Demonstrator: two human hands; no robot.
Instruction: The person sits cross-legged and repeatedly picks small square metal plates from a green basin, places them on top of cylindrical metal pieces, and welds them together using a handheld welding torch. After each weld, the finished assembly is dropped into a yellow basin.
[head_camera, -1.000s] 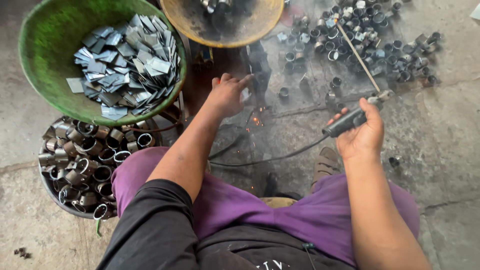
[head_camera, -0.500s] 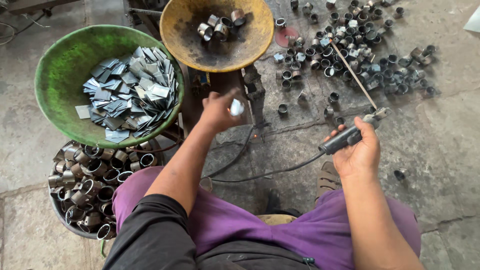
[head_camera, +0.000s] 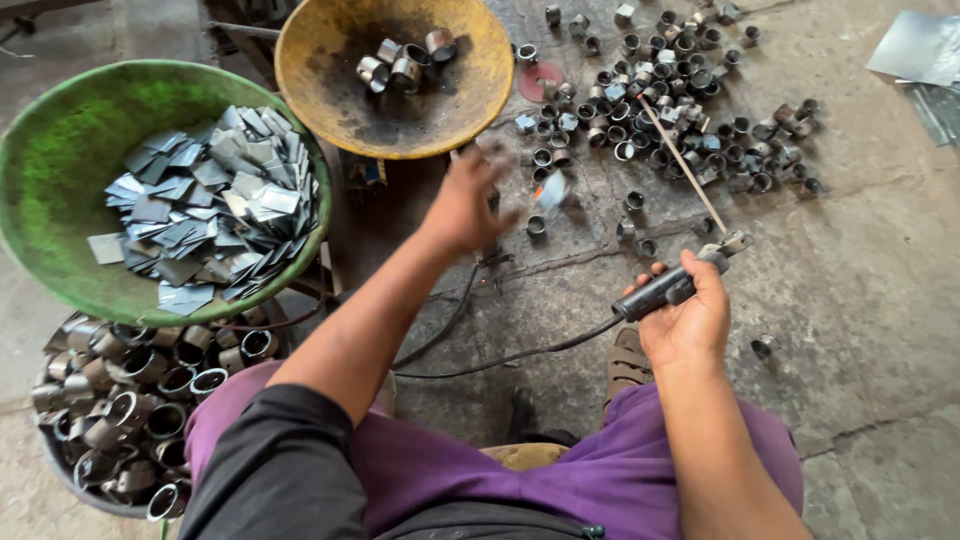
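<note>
The right hand (head_camera: 690, 320) is clenched around the dark grip of a welding electrode holder (head_camera: 672, 285), knuckles up, forearm coming in from 5 o'clock. A thin welding rod (head_camera: 683, 165) runs from the holder's clamp toward 11 o'clock, its far end lying over the scattered metal rings (head_camera: 680, 90) on the floor (head_camera: 880, 300). A black cable (head_camera: 500, 358) leaves the back of the holder toward 8 o'clock, past the purple trousers (head_camera: 480, 480).

The left hand (head_camera: 468, 205) is stretched forward at 12 o'clock, arm nearly straight, just below the rim of the yellow rusty pan (head_camera: 330, 100). It is blurred; a small pale metal piece (head_camera: 552, 190) shows just beside the fingers, and I cannot tell whether the hand grips it or has let it go.

The yellow pan holds a few short metal rings (head_camera: 405, 60) at its far side, the rest bare. At 9 o'clock the green basin (head_camera: 60, 150) holds a heap of flat grey metal squares (head_camera: 210, 205). Under its near edge, at 8 o'clock, a tub (head_camera: 60, 470) is packed with more tube pieces (head_camera: 130, 400).

Open floor lies at 3 o'clock, beyond the right hand, with a lone ring (head_camera: 764, 346) on it.
</note>
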